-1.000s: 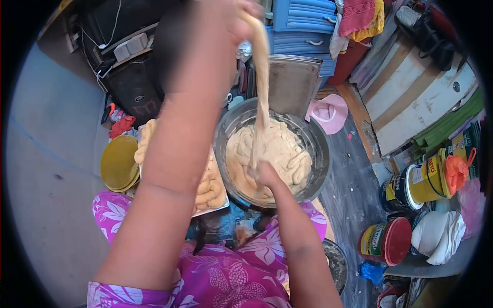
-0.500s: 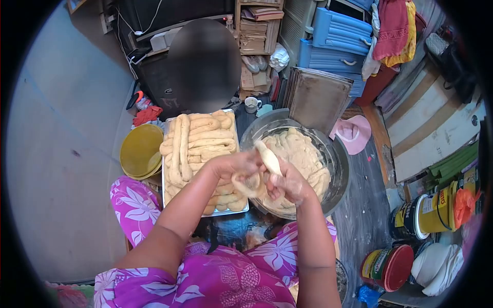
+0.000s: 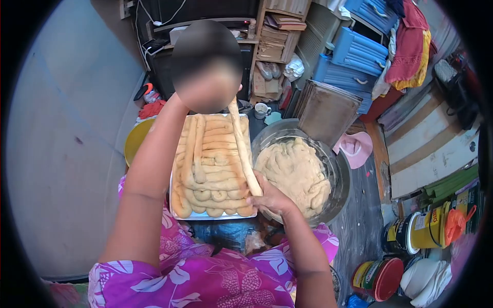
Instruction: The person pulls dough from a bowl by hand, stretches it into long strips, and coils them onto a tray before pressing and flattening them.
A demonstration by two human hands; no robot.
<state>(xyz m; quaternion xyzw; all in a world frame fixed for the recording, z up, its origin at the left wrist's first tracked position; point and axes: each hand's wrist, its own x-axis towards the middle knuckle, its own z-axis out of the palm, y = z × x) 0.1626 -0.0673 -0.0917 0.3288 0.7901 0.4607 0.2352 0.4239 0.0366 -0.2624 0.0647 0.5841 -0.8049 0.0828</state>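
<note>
A long pale dough rope point(image 3: 241, 146) stretches diagonally above a tray point(image 3: 213, 217) filled with rows of similar dough strips point(image 3: 218, 161). My right hand point(image 3: 271, 197) grips its lower end, near the tray's front right corner. Its upper end runs up into my left hand point(image 3: 211, 84), raised beyond the tray's far edge; a blurred oval hides most of those fingers. On the right, a large dark basin point(image 3: 339, 182) holds a big mass of soft dough point(image 3: 292, 174).
Dark flat trays point(image 3: 328, 110) lean behind the basin, with a mug point(image 3: 262, 110) to their left. A yellow bucket point(image 3: 136, 138) stands left of the tray. At right are a pink cap point(image 3: 354, 149), a yellow pail point(image 3: 426, 228) and a red-lidded bucket point(image 3: 387, 280).
The dough piece was short and bunched between both hands over the basin's edge; now it is drawn out long. My left hand has moved up and away, my right hand slightly down and left.
</note>
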